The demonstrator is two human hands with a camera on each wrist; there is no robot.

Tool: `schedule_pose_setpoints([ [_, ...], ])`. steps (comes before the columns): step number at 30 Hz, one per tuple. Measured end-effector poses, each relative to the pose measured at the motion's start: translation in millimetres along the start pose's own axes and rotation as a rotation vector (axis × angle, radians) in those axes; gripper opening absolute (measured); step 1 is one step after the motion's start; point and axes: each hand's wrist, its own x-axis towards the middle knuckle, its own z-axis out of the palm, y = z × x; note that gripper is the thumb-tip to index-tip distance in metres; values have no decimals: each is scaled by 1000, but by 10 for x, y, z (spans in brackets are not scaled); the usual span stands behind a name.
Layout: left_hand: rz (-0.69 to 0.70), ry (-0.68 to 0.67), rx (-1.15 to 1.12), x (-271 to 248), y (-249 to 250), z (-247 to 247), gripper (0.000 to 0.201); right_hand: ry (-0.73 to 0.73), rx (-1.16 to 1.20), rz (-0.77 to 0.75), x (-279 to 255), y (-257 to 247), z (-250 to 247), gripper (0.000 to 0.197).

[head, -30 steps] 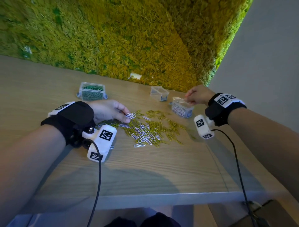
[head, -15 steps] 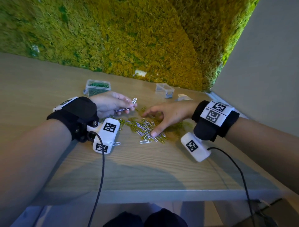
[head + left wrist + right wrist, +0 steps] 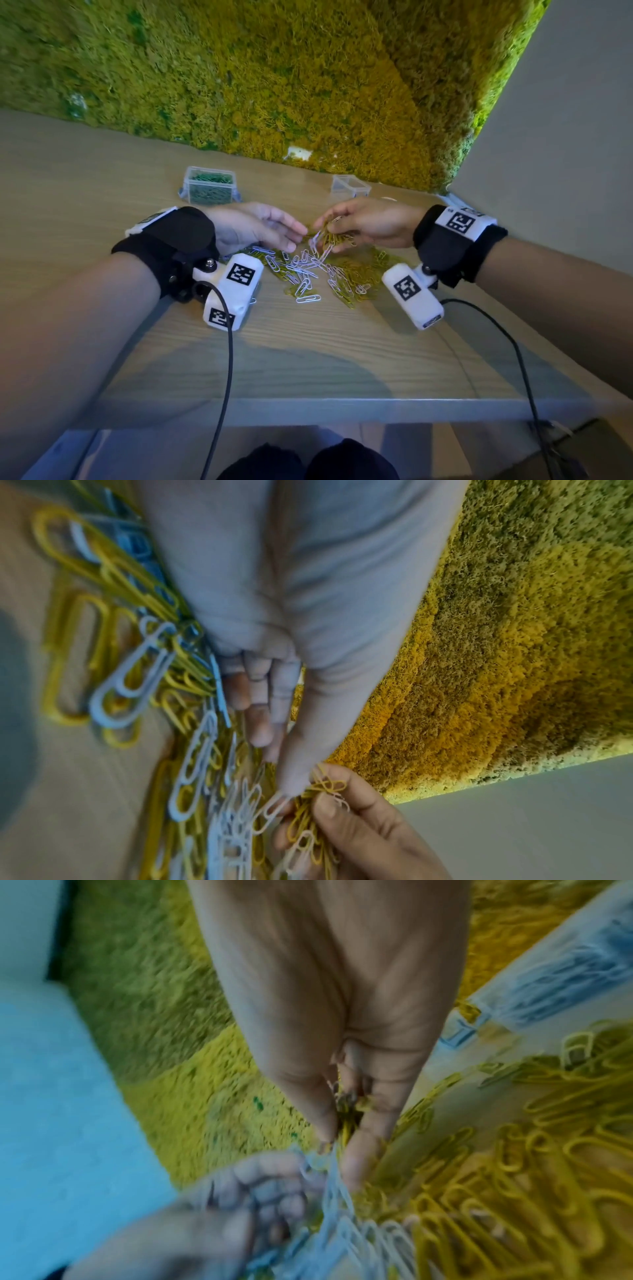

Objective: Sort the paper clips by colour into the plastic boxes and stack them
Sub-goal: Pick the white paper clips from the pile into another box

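- Right hand (image 3: 368, 222) pinches a tangled bunch of clips (image 3: 327, 238), mid-frame, above the pile (image 3: 318, 274) on the worktop (image 3: 308, 349).
- Left hand (image 3: 253, 228), fingers relaxed, touches the bunch.
- Green-filled box (image 3: 209, 186) upper left.

— What's different from a second ago?

— My right hand (image 3: 368, 224) was back at the box of white clips then. Half a second ago it lay flat on the pile (image 3: 322, 270); now it's lifted, pinching a tangled bunch of yellow and white clips (image 3: 327, 238) above the table (image 3: 308, 359).

— And your left?

— My left hand (image 3: 255, 228) had a few white clips between its fingers. Now it has reached across, and its fingertips (image 3: 291, 783) meet the bunch just beside my right thumb.
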Motion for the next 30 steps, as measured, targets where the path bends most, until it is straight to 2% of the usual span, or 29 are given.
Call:
schedule_pose_setpoints([
  [2, -15, 11, 44, 12, -8, 1, 33, 21, -23, 34, -22, -22, -53, 22],
  [6, -66, -37, 180, 18, -6, 5, 29, 90, -262, 90, -37, -40, -146, 25],
  [8, -78, -56, 266, 11, -4, 4, 32, 94, -489, 53, -72, -76, -159, 25],
  [10, -78, -69, 296, 7, 4, 10, 34, 57, -650, -47, -95, -126, -93, 26],
  [13, -97, -72, 340, 21, 15, 8, 27, -57, -816, -117, -92, -149, 125, 45],
  [15, -121, -64, 379, 25, 17, 1, 21, -55, -931, -148, -60, -123, 232, 55],
  [22, -127, 9, 384, 2, 15, 18, 8, 41, -854, -243, -3, -64, 270, 17],
  [25, -85, 72, 257, 3, -4, 11, 8, 44, -798, -201, 30, -27, 193, 12],
  [28, -19, 174, 93, 8, 4, 19, 12, 52, -660, -117, 18, -14, 96, 10],
  [30, 2, 192, -37, 15, 7, 8, 11, 65, -563, -92, -17, -25, 43, 8],
])
